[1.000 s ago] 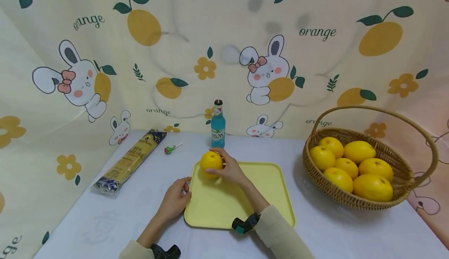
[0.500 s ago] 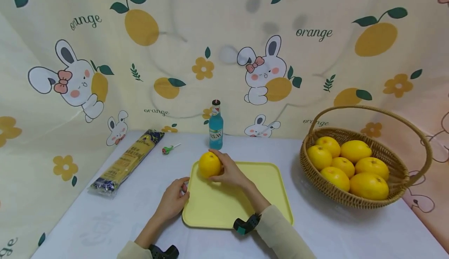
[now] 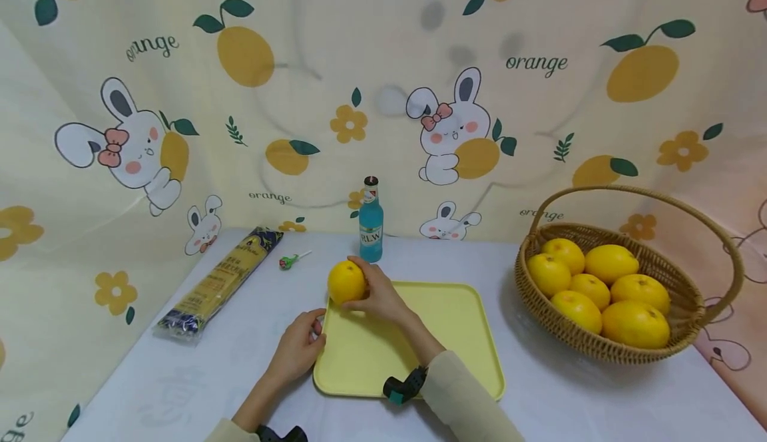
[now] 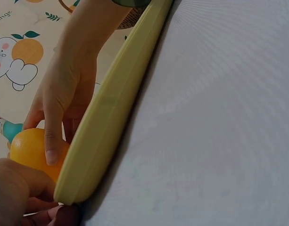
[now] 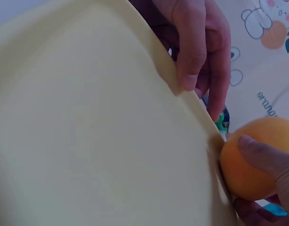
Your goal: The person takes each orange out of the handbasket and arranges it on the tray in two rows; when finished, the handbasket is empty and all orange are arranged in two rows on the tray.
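Observation:
My right hand [image 3: 379, 293] grips a round orange [image 3: 345, 282], thumb on its near side and fingers behind it. In the head view the orange overlaps the far left corner of the yellow tray [image 3: 431, 335]. The right wrist view has the orange [image 5: 257, 157] right at the tray's rim, my thumb [image 5: 264, 153] across it. My left hand [image 3: 296, 345] holds the tray's left edge, with the thumb [image 5: 189, 61] over the rim and the other fingers outside it. Part of the left hand [image 4: 21, 188] shows at the tray's corner in the left wrist view.
A blue bottle [image 3: 371, 229] stands behind the tray. To the left lie a lollipop [image 3: 288, 262] and a long packet [image 3: 222, 282] in gold and blue wrapping. On the right is a handled wicker basket [image 3: 539, 322] with several yellow fruits [image 3: 635, 322]. A printed cloth [image 3: 383, 62] hangs behind.
My right hand has shifted the orange a little left, from inside the tray's far left part to its corner. The left hand has stayed at the tray's edge.

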A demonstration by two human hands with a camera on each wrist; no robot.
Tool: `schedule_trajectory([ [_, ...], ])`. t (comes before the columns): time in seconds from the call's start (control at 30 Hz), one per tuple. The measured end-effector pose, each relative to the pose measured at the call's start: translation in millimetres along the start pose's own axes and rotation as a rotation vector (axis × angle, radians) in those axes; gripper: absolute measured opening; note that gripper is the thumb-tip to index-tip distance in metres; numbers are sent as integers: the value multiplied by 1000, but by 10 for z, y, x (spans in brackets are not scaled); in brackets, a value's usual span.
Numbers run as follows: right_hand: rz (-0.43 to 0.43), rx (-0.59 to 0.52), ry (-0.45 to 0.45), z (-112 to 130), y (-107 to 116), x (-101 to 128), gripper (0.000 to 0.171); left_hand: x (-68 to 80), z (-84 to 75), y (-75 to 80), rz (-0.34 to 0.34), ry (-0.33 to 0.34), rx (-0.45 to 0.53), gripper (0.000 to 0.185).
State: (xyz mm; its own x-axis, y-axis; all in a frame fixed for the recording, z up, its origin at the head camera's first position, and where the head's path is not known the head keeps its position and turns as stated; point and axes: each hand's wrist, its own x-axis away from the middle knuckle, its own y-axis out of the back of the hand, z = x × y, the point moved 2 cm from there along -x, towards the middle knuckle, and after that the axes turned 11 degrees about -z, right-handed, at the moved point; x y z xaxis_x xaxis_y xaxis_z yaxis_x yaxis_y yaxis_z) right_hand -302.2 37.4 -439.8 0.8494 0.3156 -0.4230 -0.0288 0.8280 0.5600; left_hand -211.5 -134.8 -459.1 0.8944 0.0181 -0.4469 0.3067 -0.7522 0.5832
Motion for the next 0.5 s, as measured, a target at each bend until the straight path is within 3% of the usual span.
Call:
schedule_trajectory([
  [0.27,-5,19,-21,10,-20,-16,90,-20,-6,18,7,25,-12,40],
  [0.5,37,-40,-46,-76,-14,14,94,-1,-12,9,12,31,4,40],
])
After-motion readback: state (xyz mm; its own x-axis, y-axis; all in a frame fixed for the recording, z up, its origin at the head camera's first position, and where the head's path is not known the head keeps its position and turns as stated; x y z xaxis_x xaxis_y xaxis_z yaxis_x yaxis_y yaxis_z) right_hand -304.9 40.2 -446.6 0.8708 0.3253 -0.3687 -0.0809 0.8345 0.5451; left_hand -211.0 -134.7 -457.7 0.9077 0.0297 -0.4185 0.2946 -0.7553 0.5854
